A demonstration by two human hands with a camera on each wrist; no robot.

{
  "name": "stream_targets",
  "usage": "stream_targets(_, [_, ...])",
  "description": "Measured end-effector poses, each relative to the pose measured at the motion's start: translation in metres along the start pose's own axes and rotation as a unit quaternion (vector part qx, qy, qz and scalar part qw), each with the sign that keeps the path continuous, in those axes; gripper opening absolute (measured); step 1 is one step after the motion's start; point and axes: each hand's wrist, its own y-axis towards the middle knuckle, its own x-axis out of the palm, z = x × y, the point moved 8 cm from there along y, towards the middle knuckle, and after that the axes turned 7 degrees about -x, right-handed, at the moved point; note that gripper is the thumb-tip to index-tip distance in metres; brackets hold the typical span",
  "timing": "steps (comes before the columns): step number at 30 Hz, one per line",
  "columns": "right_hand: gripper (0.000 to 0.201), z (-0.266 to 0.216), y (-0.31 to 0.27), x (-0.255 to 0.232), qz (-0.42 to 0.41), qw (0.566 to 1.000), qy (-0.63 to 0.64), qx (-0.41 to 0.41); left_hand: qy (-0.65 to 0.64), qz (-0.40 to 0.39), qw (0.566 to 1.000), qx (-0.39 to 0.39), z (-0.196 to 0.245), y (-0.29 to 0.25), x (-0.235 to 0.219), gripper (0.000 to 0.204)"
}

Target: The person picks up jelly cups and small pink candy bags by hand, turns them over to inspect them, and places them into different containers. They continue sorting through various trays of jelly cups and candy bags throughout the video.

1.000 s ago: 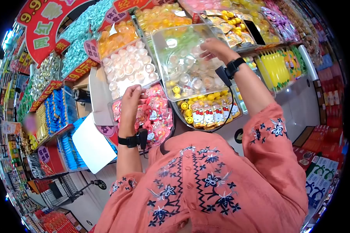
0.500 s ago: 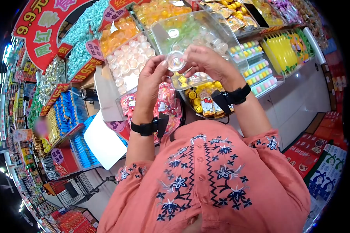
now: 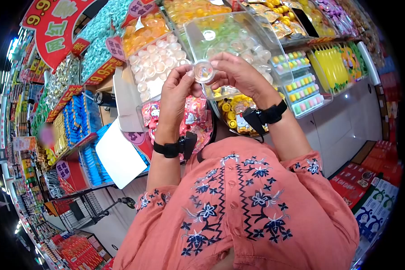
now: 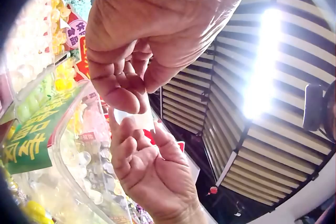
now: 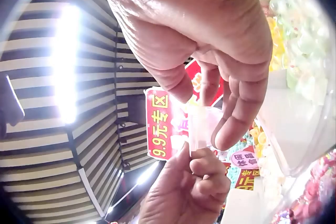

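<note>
Both hands meet in front of the chest around a small round clear jelly cup [image 3: 204, 71], its round face turned up toward the head camera with some coloured print on it. The left hand [image 3: 173, 94] pinches its left edge between thumb and fingers. On the opposite edge, the thumb and fingers of the right hand [image 3: 240, 78] grip it. In the right wrist view the jelly cup [image 5: 202, 124] appears side-on, whitish and see-through. Fingers partly cover the jelly cup [image 4: 134, 120] in the left wrist view.
Beneath the hands is a clear plastic bin [image 3: 238, 24] of similar cups. Around it are a bin of pale cups [image 3: 159, 60], pink packets [image 3: 197, 114] and yellow packets [image 3: 238, 119]. A white sheet [image 3: 120, 155] hangs at the left; a shopping cart [image 3: 83, 211] stands below.
One second ago the hands were apart, the right over the clear bin and the left above the pink packets. They came together at the jelly cup and have barely shifted since.
</note>
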Motion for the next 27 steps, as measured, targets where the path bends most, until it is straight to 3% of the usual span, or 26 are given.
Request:
stream_targets(12, [0.031,0.017,0.006,0.004,-0.02,1.0,0.014,0.017,0.069,-0.027,0.997,0.014,0.002,-0.011,0.014,0.069])
stream_targets(24, [0.032,0.019,0.009,0.013,-0.009,1.0,0.024,0.017,0.067,-0.043,0.996,0.037,0.001,-0.007,0.007,0.07])
stream_targets(27, [0.034,0.018,0.01,0.015,-0.006,1.0,0.028,0.007,0.125,-0.024,0.99,0.061,0.004,-0.006,0.002,0.068])
